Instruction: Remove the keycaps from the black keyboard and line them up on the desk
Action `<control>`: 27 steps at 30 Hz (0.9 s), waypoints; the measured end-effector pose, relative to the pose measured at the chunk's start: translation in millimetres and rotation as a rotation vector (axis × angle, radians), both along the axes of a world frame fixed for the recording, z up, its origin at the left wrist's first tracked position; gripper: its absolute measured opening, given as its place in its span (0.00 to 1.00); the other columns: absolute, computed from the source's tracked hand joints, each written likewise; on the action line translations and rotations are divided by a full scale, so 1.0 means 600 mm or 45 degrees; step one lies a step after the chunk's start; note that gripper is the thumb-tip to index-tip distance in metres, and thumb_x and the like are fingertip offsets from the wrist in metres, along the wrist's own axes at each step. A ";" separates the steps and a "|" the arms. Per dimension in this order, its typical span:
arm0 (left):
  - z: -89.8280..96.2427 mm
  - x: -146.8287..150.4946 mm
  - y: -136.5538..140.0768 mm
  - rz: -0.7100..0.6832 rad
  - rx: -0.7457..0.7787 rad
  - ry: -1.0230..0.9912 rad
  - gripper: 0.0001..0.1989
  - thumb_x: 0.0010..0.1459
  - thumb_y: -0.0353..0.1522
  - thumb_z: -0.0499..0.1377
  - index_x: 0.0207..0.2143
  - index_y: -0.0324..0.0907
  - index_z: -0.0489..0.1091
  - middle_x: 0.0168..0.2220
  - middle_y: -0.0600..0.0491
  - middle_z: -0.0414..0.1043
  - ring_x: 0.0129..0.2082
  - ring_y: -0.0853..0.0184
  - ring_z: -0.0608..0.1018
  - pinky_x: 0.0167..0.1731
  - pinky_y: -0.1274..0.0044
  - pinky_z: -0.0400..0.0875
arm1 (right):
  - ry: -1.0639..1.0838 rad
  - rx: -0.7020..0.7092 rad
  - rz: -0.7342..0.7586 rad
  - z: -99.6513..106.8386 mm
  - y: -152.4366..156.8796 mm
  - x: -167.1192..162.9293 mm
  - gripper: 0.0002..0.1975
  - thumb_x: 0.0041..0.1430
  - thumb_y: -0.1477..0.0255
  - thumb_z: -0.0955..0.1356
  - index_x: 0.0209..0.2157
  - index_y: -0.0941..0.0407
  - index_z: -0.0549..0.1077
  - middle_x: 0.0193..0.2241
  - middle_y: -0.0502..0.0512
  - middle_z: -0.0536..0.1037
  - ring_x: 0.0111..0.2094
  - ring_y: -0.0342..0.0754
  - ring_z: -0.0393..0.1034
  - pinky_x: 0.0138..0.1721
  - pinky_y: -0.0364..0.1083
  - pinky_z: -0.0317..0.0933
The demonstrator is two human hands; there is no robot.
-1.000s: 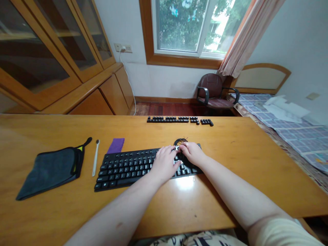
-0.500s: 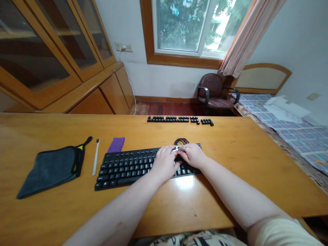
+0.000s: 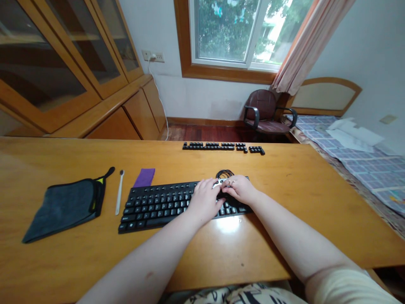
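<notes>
A black keyboard lies on the wooden table in front of me, its left part in plain sight. My left hand rests flat over its right-middle part, fingers stretched forward and the thumb apart. Against it, over the keyboard's right end, is my right hand, with a ring on one finger. Its fingers are bent and pinched together at the keys; whatever is between them is hidden. Behind the hands sits a coiled black cable. Rows of loose black keycaps are laid out along the table's far edge.
Left of the keyboard lie a purple cloth, a toothbrush with a pale handle, and a dark grey pouch with a loop. Beyond the table stand an office chair, a bed and a glass-fronted cabinet.
The view has shifted very slightly. My right hand has turned a little over the keys, while my left hand stays in place on the keyboard.
</notes>
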State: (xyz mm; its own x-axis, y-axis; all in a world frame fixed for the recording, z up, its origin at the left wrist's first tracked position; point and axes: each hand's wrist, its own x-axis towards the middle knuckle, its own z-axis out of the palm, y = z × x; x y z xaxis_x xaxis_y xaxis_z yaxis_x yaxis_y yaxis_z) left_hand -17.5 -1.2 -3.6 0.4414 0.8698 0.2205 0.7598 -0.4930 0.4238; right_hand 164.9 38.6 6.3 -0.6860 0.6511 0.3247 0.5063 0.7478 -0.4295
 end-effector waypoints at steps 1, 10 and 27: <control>0.000 0.000 0.000 0.002 -0.001 0.006 0.21 0.53 0.37 0.59 0.50 0.42 0.66 0.54 0.46 0.64 0.55 0.54 0.64 0.56 0.61 0.53 | -0.003 0.006 0.025 0.000 0.001 0.000 0.14 0.63 0.66 0.59 0.32 0.56 0.74 0.30 0.56 0.78 0.32 0.47 0.72 0.36 0.45 0.62; 0.003 0.000 0.001 0.000 -0.007 0.039 0.22 0.53 0.38 0.59 0.51 0.44 0.65 0.55 0.47 0.63 0.55 0.55 0.64 0.57 0.61 0.53 | 0.008 -0.099 -0.121 -0.007 0.008 0.004 0.15 0.63 0.67 0.59 0.32 0.57 0.74 0.30 0.54 0.78 0.32 0.46 0.72 0.36 0.43 0.61; 0.005 0.001 -0.001 0.012 0.013 0.039 0.21 0.52 0.37 0.60 0.50 0.45 0.66 0.54 0.47 0.64 0.55 0.55 0.64 0.56 0.60 0.55 | 0.008 -0.214 -0.255 -0.012 0.003 -0.004 0.16 0.64 0.66 0.59 0.29 0.58 0.73 0.26 0.55 0.76 0.28 0.44 0.70 0.31 0.41 0.59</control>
